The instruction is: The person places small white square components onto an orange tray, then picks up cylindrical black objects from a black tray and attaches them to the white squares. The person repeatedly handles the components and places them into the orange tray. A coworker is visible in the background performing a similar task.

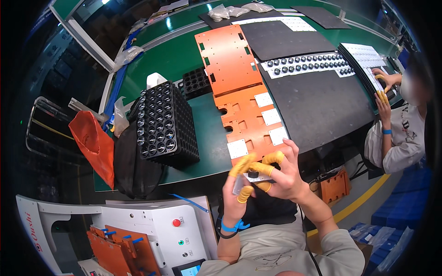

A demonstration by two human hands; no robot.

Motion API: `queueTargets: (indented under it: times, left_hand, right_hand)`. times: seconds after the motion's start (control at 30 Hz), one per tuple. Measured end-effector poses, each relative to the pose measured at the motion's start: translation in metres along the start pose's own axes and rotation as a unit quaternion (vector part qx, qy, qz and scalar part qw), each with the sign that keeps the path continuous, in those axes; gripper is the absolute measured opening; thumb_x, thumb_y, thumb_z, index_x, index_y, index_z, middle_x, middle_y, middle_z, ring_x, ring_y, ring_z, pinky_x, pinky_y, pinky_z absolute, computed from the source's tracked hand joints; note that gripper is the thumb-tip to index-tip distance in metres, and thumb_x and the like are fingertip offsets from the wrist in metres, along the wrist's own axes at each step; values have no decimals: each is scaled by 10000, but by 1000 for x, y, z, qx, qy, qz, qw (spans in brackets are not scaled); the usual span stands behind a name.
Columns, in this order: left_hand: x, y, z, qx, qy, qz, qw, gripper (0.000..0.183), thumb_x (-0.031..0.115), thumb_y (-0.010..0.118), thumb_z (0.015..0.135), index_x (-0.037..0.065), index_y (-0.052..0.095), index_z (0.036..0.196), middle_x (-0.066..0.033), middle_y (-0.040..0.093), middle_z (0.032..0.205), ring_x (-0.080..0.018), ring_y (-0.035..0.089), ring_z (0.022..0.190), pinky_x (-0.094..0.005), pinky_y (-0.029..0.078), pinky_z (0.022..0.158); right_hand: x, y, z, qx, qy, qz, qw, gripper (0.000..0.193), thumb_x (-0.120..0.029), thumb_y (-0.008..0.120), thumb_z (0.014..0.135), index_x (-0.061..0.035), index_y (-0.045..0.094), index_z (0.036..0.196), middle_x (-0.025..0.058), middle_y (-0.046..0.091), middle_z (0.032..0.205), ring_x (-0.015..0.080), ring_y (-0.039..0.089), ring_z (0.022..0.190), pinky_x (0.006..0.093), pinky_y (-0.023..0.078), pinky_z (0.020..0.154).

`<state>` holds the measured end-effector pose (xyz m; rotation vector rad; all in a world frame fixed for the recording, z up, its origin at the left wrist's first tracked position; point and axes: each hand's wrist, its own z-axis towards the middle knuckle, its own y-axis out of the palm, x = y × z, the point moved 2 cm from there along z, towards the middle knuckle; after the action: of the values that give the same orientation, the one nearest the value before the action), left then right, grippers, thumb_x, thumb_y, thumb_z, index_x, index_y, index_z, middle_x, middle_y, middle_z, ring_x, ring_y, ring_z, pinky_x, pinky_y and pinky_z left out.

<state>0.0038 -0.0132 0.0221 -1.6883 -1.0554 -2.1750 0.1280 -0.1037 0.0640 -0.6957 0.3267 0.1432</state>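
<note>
While both hands are meeting in front of the person's chest, they are gripping one small part together: a small white square plate (248, 177) with a dark round component on it. The left hand (237, 191), wearing yellow finger cots and a blue wristband, is pinching the plate from the left and from below, with one covered finger curling under it. The right hand (281, 175) is closing on the same plate from the right, its capped fingertips (274, 158) pressing on the top edge while its bare little finger is sticking up. The plate is hovering just off the near edge of the green workbench (184, 55), below the orange fixture board (239, 92), which is carrying four more white square plates in its recesses. To the left of that board, a black tray of dark round components (161, 124) is sitting on the bench, with an orange bag (94, 142) hanging beside it. A black mat (317, 103) is lying to the right of the orange board, and a white strip lined with black components (308, 63) is resting at its far end. At the right edge, another person's hands (382, 92), also in yellow finger cots, are working on a white panel.
</note>
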Motion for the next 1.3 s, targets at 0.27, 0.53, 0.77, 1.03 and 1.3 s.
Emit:
queueTargets:
  times: [0.27, 0.53, 0.77, 1.03, 1.3]
  left_hand:
    - [13, -15, 8, 55, 122, 325, 936, 464, 220, 871, 758, 37, 703, 1150, -85, 697, 1181, -74, 545, 683, -189, 369, 537]
    - [11, -11, 15, 58, 145, 320, 934, 300, 196, 838, 809, 19, 710, 1016, -43, 702, 983, -59, 456, 631, -202, 354, 542]
    - [10, -8, 33, 164, 125, 335, 919, 176, 140, 769, 889, 10, 658, 931, 38, 528, 741, -39, 374, 636, -221, 292, 546]
    - [28, -15, 94, 238, 28, 541, 806, 229, 219, 709, 911, -3, 661, 939, -180, 682, 791, -358, 657, 715, -431, 484, 655]
    - [24, -20, 113, 234, -61, 607, 757, 220, 226, 694, 906, 10, 676, 946, -203, 702, 814, -396, 684, 794, -467, 508, 700]
  right_hand:
    - [11, 5, -1, -81, -31, 8, 996, 327, -139, 818, 654, -67, 739, 963, 67, 595, 977, 311, 561, 1034, 532, 363, 1099]
    - [16, 6, -7, -108, 56, 75, 990, 374, -167, 854, 689, -52, 714, 1017, 119, 579, 1042, 418, 504, 1199, 545, 411, 1045]
    - [25, 4, -9, -72, 124, 60, 988, 357, -140, 850, 704, -87, 718, 1031, 105, 578, 1046, 389, 515, 1144, 452, 446, 936]
    - [30, 6, -16, -45, 128, 95, 986, 241, -163, 848, 727, -84, 719, 915, 85, 565, 964, 306, 529, 992, 422, 413, 939]
    - [40, 1, -26, -32, 130, 105, 985, 216, -152, 830, 750, -78, 725, 923, 86, 570, 961, 305, 545, 976, 473, 417, 1015]
